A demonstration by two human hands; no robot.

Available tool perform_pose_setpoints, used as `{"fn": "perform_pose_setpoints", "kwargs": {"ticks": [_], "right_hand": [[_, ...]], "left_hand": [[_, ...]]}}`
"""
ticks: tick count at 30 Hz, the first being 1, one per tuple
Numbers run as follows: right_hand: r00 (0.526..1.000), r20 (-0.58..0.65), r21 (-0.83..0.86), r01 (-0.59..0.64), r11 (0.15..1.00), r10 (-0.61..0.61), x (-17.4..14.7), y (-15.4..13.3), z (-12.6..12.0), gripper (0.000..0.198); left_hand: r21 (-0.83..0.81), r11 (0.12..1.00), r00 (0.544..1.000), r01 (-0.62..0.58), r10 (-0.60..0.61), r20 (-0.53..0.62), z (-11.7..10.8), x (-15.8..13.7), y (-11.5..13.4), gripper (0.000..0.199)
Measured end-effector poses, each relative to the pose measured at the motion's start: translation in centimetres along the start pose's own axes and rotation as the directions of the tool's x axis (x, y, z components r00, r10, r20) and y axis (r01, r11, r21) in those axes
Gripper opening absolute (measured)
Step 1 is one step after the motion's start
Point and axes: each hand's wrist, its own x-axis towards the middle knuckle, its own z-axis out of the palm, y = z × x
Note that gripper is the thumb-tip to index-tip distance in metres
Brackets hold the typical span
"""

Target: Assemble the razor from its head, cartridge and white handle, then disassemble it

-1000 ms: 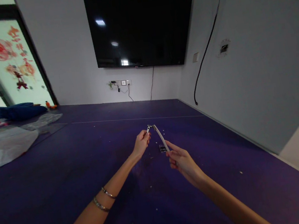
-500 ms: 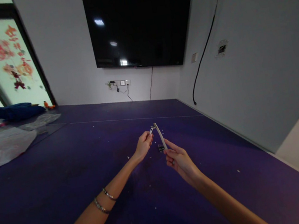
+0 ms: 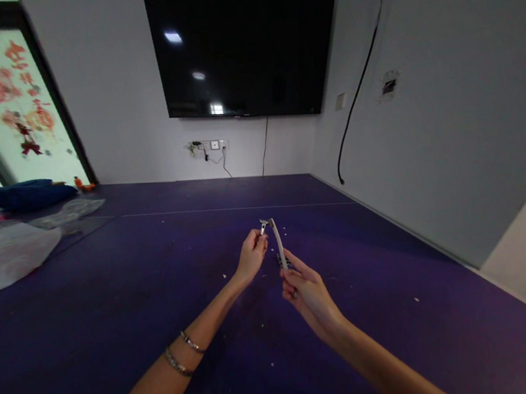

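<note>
My left hand [image 3: 251, 255] is closed on the handle of a small silver razor [image 3: 263, 226], its T-shaped head pointing up. Most of the razor's handle is hidden in the fingers. A pale, slightly curved toothbrush [image 3: 278, 241] stands nearly upright in my right hand [image 3: 310, 288], pinched near its lower end. Its bristle end is right beside the razor head; whether they touch I cannot tell. Behind the toothbrush, a small dark object [image 3: 288, 260] lies on the purple surface [image 3: 179, 269], partly covered and too small to name.
White crumbs [image 3: 417, 299] are scattered over the purple surface. Clear plastic sheeting [image 3: 10, 258] and a dark blue cloth [image 3: 25, 195] lie at the far left. A black cable [image 3: 357, 100] hangs along the right wall. A large television [image 3: 245, 48] is mounted on the back wall.
My right hand has moved slightly left, bringing the toothbrush more upright. The razor head has turned and now shows its T shape more plainly.
</note>
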Motion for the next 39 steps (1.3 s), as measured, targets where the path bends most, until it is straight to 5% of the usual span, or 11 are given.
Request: {"fn": "perform_pose_setpoints", "kwargs": {"ticks": [12,25,39], "right_hand": [[1.0,-0.019,0.029,0.021,0.999,-0.021,-0.1,-0.1,0.2,0.063],[0.999,-0.027,0.1,0.038,0.994,-0.036,-0.5,0.4,0.0,0.058],[1.0,0.012,0.058,-0.018,0.998,0.017,-1.0,0.6,0.2,0.059]], "left_hand": [[0.059,0.991,0.993,-0.118,0.117,0.023,0.4,-0.4,-0.2,0.015],[0.02,0.997,0.996,-0.075,0.074,0.049,1.2,-1.1,0.2,0.019],[-0.07,0.997,0.997,-0.044,0.04,-0.062,0.6,-0.5,-0.1,0.023]]}}
